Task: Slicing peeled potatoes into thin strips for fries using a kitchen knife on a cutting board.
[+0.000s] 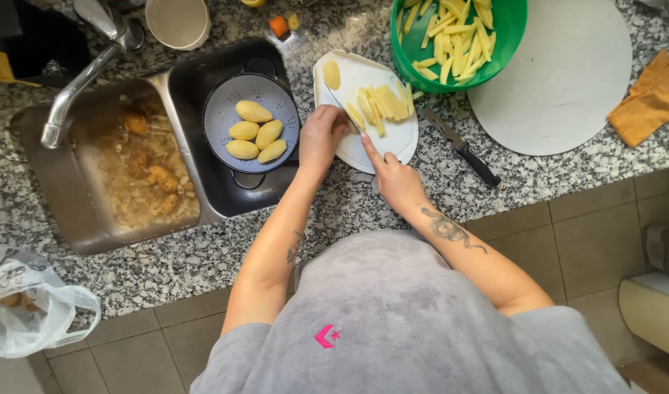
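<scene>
Landmark: small white cutting board [393, 135] on the granite counter.
Potato slices [382, 103]: mid-board, fanned along its length.
Left hand [321, 137]: at the board's sink-side edge, curled around a knife [340, 104], blade toward the slices.
Right hand [396, 179]: at the board's near edge, forefinger stretched toward the slices, other fingers folded.

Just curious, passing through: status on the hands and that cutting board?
Left hand grips knife. Right hand fingertip on small white plastic board. Pale yellow potato slices mid-board. Nothing obstructing.
</scene>
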